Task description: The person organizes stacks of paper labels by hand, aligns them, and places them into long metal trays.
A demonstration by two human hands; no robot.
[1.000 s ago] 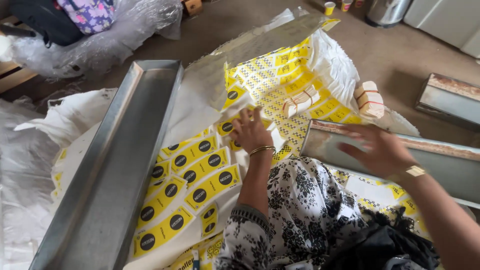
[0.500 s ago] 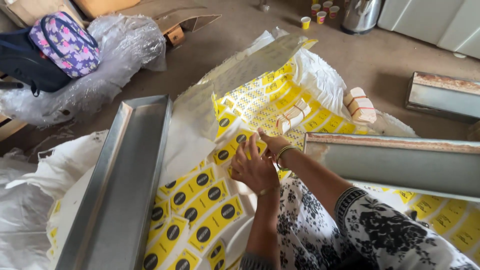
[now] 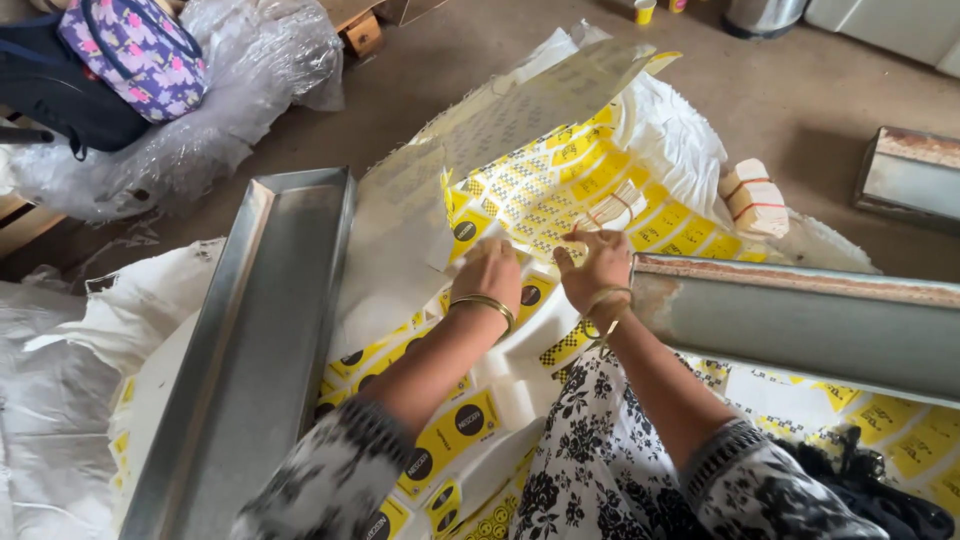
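Two bare hands are seen from above, close together over a spread of yellow label sheets [image 3: 560, 190] laid on the floor. The left hand [image 3: 490, 272], a gold bangle at its wrist, is pressed palm down on the sheets with fingers curled. The right hand [image 3: 597, 268] is pinched on a thin rubber band [image 3: 603, 215], with more bands looped at its wrist. Just beside the right hand a long grey metal tray [image 3: 800, 320] is set. Another metal tray [image 3: 250, 340] is laid left of the left arm. Banded stacks of labels [image 3: 755, 197] are set further off, and a floral backpack [image 3: 135, 50] is propped on plastic wrap at top left.
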